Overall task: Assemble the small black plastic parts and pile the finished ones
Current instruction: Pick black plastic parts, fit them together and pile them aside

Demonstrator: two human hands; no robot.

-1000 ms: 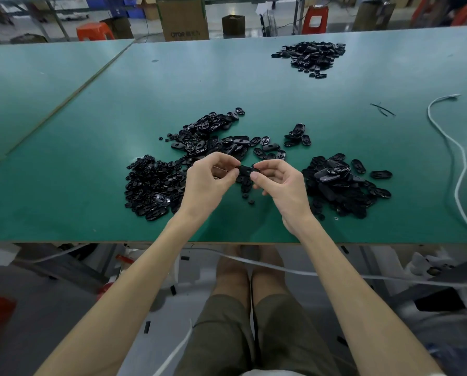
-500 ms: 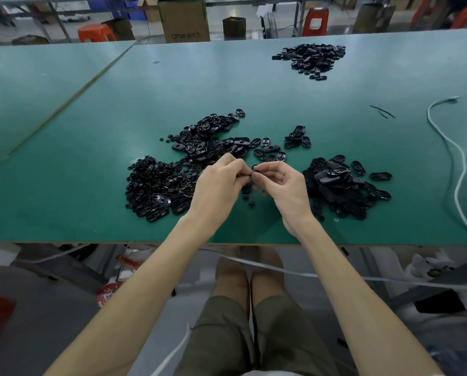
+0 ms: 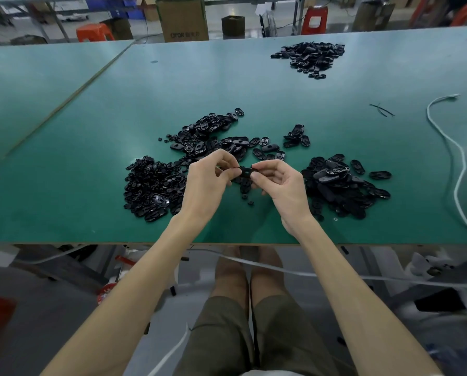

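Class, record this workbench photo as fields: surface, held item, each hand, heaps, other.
surface: green table
held item: small black plastic part, above the table
left hand: pinches the part's left end
right hand: pinches its right end
heaps: left pile, middle pile, right pile near the hands; far pile at the back
other: white cable at the right

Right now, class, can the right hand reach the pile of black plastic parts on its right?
Probably yes: the pile of black plastic parts lies just beside the right hand, nothing between them.

Soft, even overhead light puts pale glare on the green table (image 3: 172, 85); wide-angle edges curve and blur.
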